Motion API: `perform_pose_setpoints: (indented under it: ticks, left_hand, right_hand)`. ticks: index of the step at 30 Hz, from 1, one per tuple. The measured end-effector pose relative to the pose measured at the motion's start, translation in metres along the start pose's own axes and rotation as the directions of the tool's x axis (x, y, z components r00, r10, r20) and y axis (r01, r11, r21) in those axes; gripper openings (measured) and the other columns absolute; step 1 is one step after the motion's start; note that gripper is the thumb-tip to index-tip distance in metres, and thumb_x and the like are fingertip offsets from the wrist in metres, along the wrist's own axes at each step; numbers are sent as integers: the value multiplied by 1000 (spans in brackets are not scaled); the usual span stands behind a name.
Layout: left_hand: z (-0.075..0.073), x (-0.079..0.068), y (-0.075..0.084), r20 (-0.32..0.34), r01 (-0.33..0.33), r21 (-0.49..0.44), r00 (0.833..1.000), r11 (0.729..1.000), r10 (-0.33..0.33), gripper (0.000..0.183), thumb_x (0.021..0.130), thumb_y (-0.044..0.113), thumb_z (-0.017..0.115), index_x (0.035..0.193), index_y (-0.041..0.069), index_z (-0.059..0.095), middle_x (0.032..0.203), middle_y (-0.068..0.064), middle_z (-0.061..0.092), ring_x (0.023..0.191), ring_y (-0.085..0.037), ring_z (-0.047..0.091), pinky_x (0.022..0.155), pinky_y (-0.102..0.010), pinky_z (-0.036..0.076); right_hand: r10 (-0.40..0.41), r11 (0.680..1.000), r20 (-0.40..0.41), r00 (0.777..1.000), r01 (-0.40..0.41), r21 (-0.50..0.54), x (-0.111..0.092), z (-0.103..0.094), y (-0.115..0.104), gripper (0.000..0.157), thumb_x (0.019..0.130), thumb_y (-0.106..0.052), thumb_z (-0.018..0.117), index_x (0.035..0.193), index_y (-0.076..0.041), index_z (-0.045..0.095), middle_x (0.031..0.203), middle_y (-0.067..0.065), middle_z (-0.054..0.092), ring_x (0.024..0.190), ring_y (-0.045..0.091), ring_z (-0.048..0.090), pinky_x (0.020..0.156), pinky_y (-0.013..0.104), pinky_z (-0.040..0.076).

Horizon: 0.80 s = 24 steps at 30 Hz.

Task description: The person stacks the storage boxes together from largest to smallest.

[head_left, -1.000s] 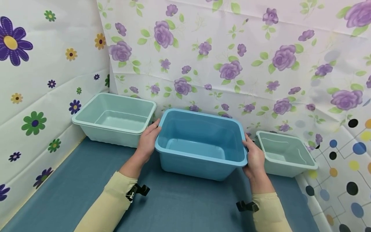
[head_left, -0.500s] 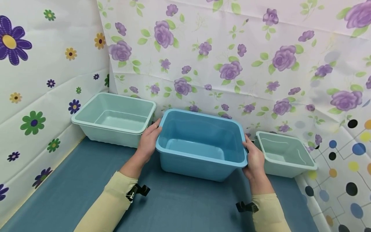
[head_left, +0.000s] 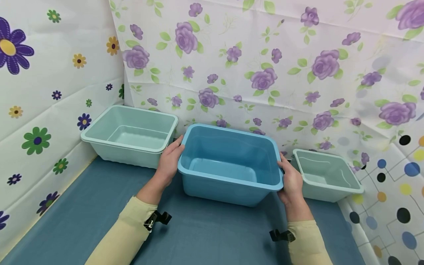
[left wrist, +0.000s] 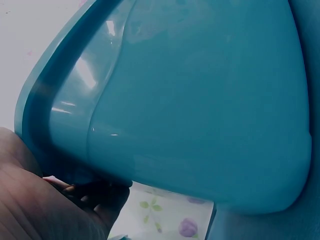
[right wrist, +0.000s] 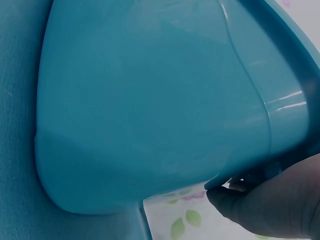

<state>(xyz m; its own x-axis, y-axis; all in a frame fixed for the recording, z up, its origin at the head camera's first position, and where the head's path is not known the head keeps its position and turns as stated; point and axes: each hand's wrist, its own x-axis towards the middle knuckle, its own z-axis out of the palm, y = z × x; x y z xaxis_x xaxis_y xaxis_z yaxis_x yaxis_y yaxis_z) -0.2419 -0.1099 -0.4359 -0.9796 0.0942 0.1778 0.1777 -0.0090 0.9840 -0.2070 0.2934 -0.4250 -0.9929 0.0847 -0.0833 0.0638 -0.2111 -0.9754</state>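
Observation:
A blue plastic basin (head_left: 228, 188) sits in the middle of the head view, with nothing inside it. My left hand (head_left: 169, 161) holds its left end and my right hand (head_left: 291, 181) holds its right end. In the left wrist view, the fingers of the left hand (left wrist: 55, 205) reach under the basin's rim, partly in shadow. The right wrist view likewise has the right hand (right wrist: 275, 202) tucked beneath the rim. The basin's base appears to rest on the blue cloth (head_left: 205, 235).
A pale green basin (head_left: 132, 156) stands at the back left, close beside the left hand. A smaller pale green basin (head_left: 324, 191) is at the right, near the right hand. Flowered sheeting (head_left: 225, 70) hangs behind, and patterned sheets line both sides.

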Motion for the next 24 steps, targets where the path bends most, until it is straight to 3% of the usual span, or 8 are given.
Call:
perform_pose_setpoints:
  ticks: [12,24]
  left_hand:
    - [-1,0,-2,-2,13,32,1000,999,-13,59,122,26,40,175,2,29,183,-13,24,171,-30,12,137,-53,15]
    - [-3,-2,-4,-7,0,5,1000,1000,0,58,122,24,41,174,2,31,182,-13,27,170,-30,17,136,-54,19]
  right_hand:
    - [-33,999,29,999,33,16,3,-4,4,59,122,-19,37,179,-17,22,186,-10,16,170,10,12,135,35,21]
    - [-48,998,30,998,46,44,3,-4,6,59,122,-17,40,178,-15,24,185,-8,21,169,11,16,134,34,23]
